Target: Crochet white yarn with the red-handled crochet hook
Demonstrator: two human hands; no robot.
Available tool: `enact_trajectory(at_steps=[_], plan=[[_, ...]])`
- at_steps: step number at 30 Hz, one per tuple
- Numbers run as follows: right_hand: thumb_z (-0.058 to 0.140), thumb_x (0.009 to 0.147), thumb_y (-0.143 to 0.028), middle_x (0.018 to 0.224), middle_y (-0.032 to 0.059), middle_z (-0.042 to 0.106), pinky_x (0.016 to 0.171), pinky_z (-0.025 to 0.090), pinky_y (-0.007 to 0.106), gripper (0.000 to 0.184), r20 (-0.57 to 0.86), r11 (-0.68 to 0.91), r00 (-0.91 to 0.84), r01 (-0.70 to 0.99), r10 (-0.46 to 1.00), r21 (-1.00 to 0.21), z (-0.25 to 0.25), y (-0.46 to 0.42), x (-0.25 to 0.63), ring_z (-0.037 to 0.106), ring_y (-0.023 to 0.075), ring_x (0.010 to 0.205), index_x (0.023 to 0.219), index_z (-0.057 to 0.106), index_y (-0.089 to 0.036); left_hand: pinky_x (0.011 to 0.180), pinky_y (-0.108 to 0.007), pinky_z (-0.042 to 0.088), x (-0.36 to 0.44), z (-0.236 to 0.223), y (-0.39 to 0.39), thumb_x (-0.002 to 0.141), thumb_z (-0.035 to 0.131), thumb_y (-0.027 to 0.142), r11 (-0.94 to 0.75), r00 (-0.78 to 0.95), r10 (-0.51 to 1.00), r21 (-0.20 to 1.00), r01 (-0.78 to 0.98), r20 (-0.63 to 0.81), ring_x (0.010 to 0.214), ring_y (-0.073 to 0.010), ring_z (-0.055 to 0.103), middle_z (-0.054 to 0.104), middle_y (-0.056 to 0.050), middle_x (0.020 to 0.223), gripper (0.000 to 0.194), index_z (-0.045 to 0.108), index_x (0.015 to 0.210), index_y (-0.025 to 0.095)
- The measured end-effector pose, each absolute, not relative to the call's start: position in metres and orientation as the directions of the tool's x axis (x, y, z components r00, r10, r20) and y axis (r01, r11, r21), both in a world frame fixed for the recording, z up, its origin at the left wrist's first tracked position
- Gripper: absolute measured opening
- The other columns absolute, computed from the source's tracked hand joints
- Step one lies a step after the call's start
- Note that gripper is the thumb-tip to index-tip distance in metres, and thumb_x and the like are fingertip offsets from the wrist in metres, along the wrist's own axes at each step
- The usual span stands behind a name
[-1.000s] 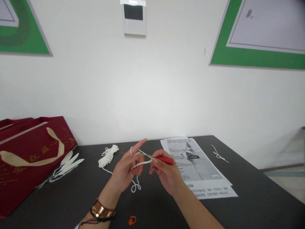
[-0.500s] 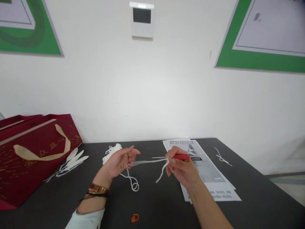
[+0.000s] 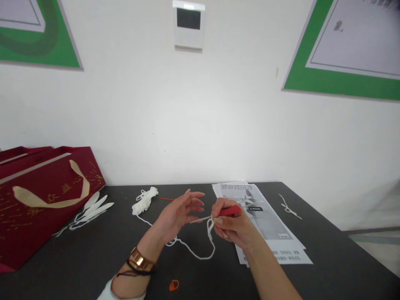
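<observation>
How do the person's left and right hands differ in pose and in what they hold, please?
The left hand is open with its fingers extended, while the right hand is closed around a red-handled tool.
The left hand shows no clear grip on anything; at the right hand, white yarn hangs from beside the fingers.
The left wrist wears a gold-coloured band, the right wrist none.
Both hands are bare.

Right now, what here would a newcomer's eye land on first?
Probably the large dark-red bag with gold markings, at the left end of the black table. Then, near centre, the slim red-handled tool in the grip of the right hand, with white yarn looping down below. Two green-bordered panels sit in the upper corners.
</observation>
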State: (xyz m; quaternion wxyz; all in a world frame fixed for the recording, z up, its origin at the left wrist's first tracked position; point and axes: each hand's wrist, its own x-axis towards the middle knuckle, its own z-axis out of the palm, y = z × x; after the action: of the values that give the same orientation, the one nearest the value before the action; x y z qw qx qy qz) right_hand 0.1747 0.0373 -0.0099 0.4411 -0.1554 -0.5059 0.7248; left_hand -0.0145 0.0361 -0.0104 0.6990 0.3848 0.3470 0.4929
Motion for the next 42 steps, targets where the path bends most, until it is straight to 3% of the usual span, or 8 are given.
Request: enact_trajectory(at_steps=[7, 15, 21, 28, 31, 35, 37, 42], plan=[[0.079, 0.070, -0.026, 0.054, -0.0029, 0.059, 0.035, 0.027, 0.017, 0.017, 0.232, -0.105, -0.574, -0.493, 0.785, -0.864, -0.014, 0.037, 0.171, 0.049, 0.0067, 0.038, 0.075, 0.064, -0.017, 0.049, -0.027, 0.044, 0.018, -0.002, 0.017, 0.090, 0.038, 0.052, 0.413, 0.498, 0.866, 0.616, -0.671, -0.038, 0.062, -0.0165, 0.058, 0.060, -0.009, 0.088, 0.051, 0.066, 0.104, 0.012], [0.079, 0.069, -0.025, 0.054, -0.0024, 0.061, 0.037, 0.025, 0.018, 0.017, 0.230, -0.093, -0.558, -0.490, 0.797, -0.867, -0.013, 0.037, 0.170, 0.044, 0.0047, 0.037, 0.072, 0.065, -0.016, 0.052, -0.028, 0.048, 0.006, 0.005, 0.016, 0.090, 0.044, 0.043, 0.298, 0.375, 0.927, 0.622, -0.724, -0.009, 0.072, -0.0191, 0.058, 0.060, -0.010, 0.088, 0.041, 0.066, 0.103, 0.010], [0.079, 0.069, -0.023, 0.056, -0.0030, 0.061, 0.037, 0.025, 0.018, 0.017, 0.237, -0.089, -0.560, -0.493, 0.794, -0.866, -0.012, 0.036, 0.170, 0.039, 0.0037, 0.036, 0.071, 0.063, -0.016, 0.041, -0.017, 0.042, 0.005, 0.008, 0.009, 0.088, 0.047, 0.042, 0.385, 0.400, 0.916, 0.297, -0.874, -0.010, 0.070, -0.0150, 0.057, 0.062, -0.011, 0.091, 0.035, 0.067, 0.100, 0.016], [0.080, 0.068, -0.023, 0.057, -0.0027, 0.063, 0.037, 0.025, 0.017, 0.018, 0.301, -0.040, -0.476, -0.583, 0.826, -0.812, -0.011, 0.036, 0.170, 0.041, 0.0045, 0.039, 0.070, 0.063, -0.018, 0.078, -0.025, 0.054, 0.005, 0.006, 0.004, 0.091, 0.041, 0.025, 0.130, 0.132, 0.985, -0.026, -0.991, -0.107, 0.098, -0.0176, 0.062, 0.065, -0.013, 0.099, 0.030, 0.068, 0.096, 0.015], [0.080, 0.068, -0.023, 0.056, -0.0021, 0.063, 0.037, 0.024, 0.018, 0.017, 0.296, -0.017, -0.481, -0.545, 0.825, -0.838, -0.012, 0.036, 0.169, 0.042, 0.0051, 0.039, 0.069, 0.063, -0.018, 0.092, -0.039, 0.048, 0.015, 0.019, 0.006, 0.090, 0.041, 0.025, -0.060, -0.064, 0.998, 0.137, -0.989, -0.021, 0.114, -0.0241, 0.057, 0.064, -0.013, 0.113, 0.031, 0.066, 0.108, 0.018], [0.080, 0.067, -0.022, 0.056, -0.0019, 0.063, 0.037, 0.024, 0.018, 0.017, 0.286, -0.022, -0.484, -0.537, 0.827, -0.843, -0.011, 0.036, 0.168, 0.042, 0.0051, 0.039, 0.069, 0.064, -0.018, 0.089, -0.035, 0.044, 0.026, 0.024, 0.015, 0.090, 0.047, 0.037, -0.359, -0.243, 0.933, 0.668, -0.652, 0.265, 0.107, -0.0252, 0.059, 0.067, -0.010, 0.111, 0.037, 0.062, 0.118, 0.020], [0.079, 0.068, -0.022, 0.057, -0.0023, 0.063, 0.037, 0.023, 0.018, 0.016, 0.296, -0.032, -0.476, -0.567, 0.828, -0.823, -0.010, 0.036, 0.169, 0.041, 0.0047, 0.039, 0.070, 0.063, -0.018, 0.071, -0.029, 0.045, 0.023, 0.016, 0.023, 0.089, 0.042, 0.053, -0.198, -0.031, 0.978, 0.879, -0.434, 0.205, 0.074, -0.0180, 0.062, 0.070, -0.003, 0.080, 0.045, 0.067, 0.112, 0.023], [0.079, 0.068, -0.020, 0.057, -0.0041, 0.059, 0.037, 0.024, 0.016, 0.016, 0.341, -0.044, -0.472, -0.634, 0.813, -0.772, -0.009, 0.037, 0.173, 0.042, 0.0042, 0.040, 0.070, 0.063, -0.018, 0.041, -0.026, 0.027, 0.003, -0.007, 0.037, 0.082, 0.047, 0.062, 0.067, 0.372, 0.923, 0.915, -0.398, 0.095, 0.034, -0.0090, 0.033, 0.038, 0.000, 0.031, 0.067, 0.057, 0.036, 0.014]])
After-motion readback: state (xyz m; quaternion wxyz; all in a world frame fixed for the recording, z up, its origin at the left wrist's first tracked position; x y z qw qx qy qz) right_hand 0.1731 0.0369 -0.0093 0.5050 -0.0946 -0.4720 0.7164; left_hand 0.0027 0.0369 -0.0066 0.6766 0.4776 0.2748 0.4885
